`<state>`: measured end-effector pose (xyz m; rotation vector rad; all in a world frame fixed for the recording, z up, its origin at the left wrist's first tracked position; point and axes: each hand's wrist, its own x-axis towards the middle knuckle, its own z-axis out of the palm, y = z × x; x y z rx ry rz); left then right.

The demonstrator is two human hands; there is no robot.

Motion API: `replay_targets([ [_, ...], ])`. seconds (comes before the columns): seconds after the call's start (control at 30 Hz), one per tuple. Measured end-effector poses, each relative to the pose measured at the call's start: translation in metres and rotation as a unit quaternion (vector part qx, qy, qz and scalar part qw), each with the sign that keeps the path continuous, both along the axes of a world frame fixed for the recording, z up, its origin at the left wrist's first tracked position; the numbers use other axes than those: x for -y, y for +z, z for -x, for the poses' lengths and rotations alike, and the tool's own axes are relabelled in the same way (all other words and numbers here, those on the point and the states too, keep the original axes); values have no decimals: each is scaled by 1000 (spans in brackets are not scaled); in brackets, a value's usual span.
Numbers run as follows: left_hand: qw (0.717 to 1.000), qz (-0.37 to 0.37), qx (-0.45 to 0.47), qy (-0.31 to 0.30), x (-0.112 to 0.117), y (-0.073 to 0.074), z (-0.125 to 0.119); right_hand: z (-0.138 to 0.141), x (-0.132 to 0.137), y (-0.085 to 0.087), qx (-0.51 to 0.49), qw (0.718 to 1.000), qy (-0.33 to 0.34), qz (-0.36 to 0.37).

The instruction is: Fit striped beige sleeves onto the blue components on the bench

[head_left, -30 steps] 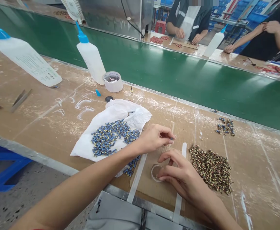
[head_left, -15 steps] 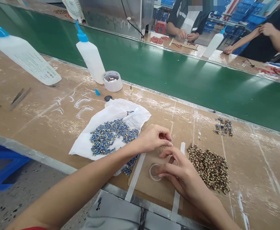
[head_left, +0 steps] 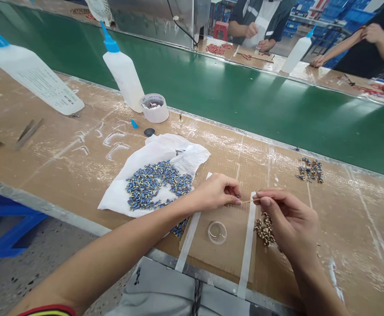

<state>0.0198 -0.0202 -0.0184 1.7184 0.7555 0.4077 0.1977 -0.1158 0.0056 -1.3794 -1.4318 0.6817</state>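
My left hand (head_left: 215, 192) pinches a small blue part at its fingertips, above the taped cardboard sheet (head_left: 225, 254). My right hand (head_left: 290, 221) is closed on a thin wooden stick (head_left: 249, 200) whose tip meets the part in my left fingers. A small clear round dish (head_left: 217, 232) lies on the cardboard just below both hands. A heap of small blue parts (head_left: 155, 184) lies on a white plastic bag (head_left: 146, 162) to the left. A heap of brown-and-yellow parts (head_left: 264, 230) lies under my right hand, partly hidden by it.
Two white squeeze bottles with blue nozzles (head_left: 124, 77) (head_left: 30, 79) and a roll of tape (head_left: 154, 108) stand at the back left. A green conveyor belt (head_left: 244, 101) runs behind the bench. A small cluster of blue parts (head_left: 309, 170) lies at right. Other people's hands (head_left: 259, 41) work across the belt.
My right hand has lifted off the clear dish and moved right and up, now holding a thin stick to the part in my left fingers. The left hand has stayed put.
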Motion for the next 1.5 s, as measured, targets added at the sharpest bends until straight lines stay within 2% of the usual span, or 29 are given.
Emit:
replay_targets([
  [0.1, 1000, 5, 0, -8, 1, 1, 0, 0, -3, -7, 33, 998, -53, -6],
  [0.3, 1000, -3, -5, -14, 1, 2, -1, 1, -6, -12, 100, 993, -62, -5],
  [0.53, 1000, 4, -1, -15, 1, 1, -2, 1, -5, -12, 119, 991, -56, -7],
  [0.83, 999, -24, -6, -22, 1, 0, -2, 1, -4, -12, 136, 990, -40, -8],
  [1.2, 998, -45, 0, -33, 0, -4, -2, 7, -5, -7, 197, 979, 0, -50],
  [1.5, 997, -71, -2, -40, 1, -3, -2, 6, -6, -5, 189, 981, 8, -51],
])
